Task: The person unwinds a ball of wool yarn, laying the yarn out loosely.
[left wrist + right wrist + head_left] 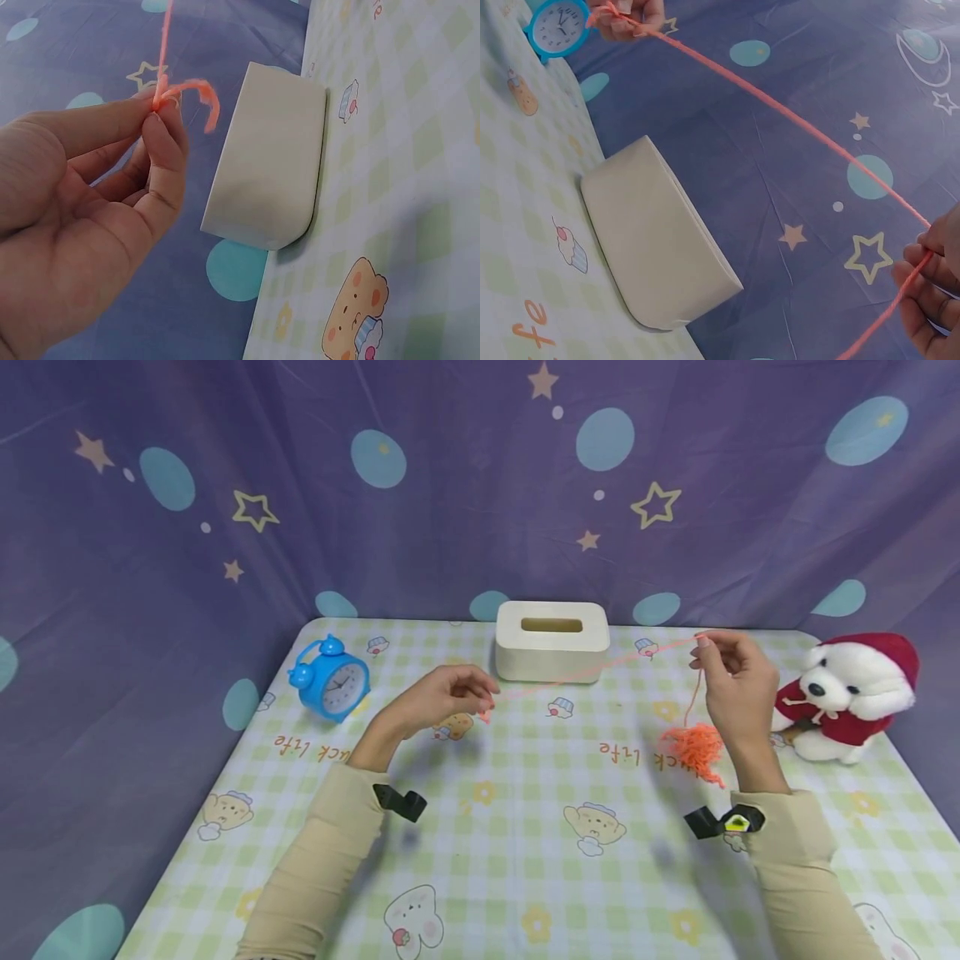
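Note:
A strand of coral-orange yarn (780, 109) stretches taut between both hands above the table. Thumb and fingertips of my left hand (452, 695) pinch it near one end, and a short looped tail curls out beside them in the left wrist view. Higher and to the right, my right hand (733, 681) pinches the same strand between thumb and forefinger. From there the yarn drops to a loose, tangled coral yarn bundle (696, 750), which hangs low by the right wrist. The other fingers of the right hand are loosely bent.
Behind the strand stands a cream tissue box (551, 658) with a slot on top. A blue alarm clock (333, 681) is at the back left. On the right sits a white plush dog (843, 697) in red clothes. A checked cloth (502, 852) covers the table.

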The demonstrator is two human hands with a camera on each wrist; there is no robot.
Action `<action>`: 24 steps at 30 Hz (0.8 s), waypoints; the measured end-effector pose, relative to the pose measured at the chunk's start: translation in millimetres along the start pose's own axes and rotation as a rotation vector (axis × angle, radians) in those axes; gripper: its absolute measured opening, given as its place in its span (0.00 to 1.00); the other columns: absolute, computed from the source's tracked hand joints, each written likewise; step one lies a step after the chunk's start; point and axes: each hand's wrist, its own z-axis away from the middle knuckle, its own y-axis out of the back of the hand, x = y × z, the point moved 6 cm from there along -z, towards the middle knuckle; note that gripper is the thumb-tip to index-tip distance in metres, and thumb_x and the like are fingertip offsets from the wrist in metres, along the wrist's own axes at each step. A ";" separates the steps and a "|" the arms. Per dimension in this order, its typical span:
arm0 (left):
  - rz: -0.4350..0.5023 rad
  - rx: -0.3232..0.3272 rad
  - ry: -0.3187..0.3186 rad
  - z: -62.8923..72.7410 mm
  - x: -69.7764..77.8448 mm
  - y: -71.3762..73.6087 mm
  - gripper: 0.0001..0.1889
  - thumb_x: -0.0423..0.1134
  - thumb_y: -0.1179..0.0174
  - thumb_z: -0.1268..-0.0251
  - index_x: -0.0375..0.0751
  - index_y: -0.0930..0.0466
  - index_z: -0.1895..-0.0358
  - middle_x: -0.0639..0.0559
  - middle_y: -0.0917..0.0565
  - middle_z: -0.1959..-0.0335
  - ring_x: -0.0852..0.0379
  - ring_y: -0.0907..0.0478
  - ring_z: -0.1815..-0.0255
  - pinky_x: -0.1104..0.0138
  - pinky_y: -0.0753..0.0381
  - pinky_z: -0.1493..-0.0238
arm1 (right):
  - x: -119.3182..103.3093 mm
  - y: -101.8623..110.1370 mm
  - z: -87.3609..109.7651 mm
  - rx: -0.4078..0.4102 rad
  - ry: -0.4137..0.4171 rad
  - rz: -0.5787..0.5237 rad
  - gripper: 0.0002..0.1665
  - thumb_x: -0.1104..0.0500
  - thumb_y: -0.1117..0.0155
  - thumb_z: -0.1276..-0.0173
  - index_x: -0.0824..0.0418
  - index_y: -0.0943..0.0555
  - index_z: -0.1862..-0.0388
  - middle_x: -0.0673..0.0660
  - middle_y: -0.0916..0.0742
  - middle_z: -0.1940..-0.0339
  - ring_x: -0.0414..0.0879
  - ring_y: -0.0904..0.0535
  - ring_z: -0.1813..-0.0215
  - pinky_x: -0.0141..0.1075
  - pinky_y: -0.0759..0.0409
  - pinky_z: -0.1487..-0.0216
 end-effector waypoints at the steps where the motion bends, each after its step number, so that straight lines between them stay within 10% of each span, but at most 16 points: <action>1: -0.002 -0.012 -0.002 -0.1 0.1 -0.7 0.12 0.32 0.44 0.32 0.39 0.22 0.47 0.44 0.19 0.57 0.51 0.20 0.56 0.62 0.19 0.54 | -0.2 1.4 -0.3 0.005 0.005 0.001 0.13 0.59 0.41 0.30 0.69 0.19 0.55 0.39 0.18 0.71 0.31 0.21 0.71 0.22 0.30 0.73; 11: -0.046 -0.197 0.094 1.3 -1.1 -14.2 0.11 0.34 0.46 0.29 0.40 0.21 0.47 0.49 0.19 0.62 0.55 0.27 0.68 0.68 0.28 0.71 | 1.7 9.7 -4.4 0.044 0.026 -0.017 0.13 0.59 0.40 0.31 0.69 0.18 0.57 0.39 0.18 0.73 0.30 0.21 0.72 0.23 0.32 0.76; 24: -0.037 -0.176 0.124 7.8 -10.4 -0.5 0.09 0.41 0.41 0.32 0.39 0.18 0.58 0.47 0.23 0.71 0.53 0.31 0.72 0.66 0.28 0.68 | 8.6 25.4 -6.5 0.072 -0.010 -0.027 0.12 0.59 0.39 0.31 0.68 0.18 0.57 0.40 0.18 0.72 0.32 0.20 0.71 0.23 0.33 0.78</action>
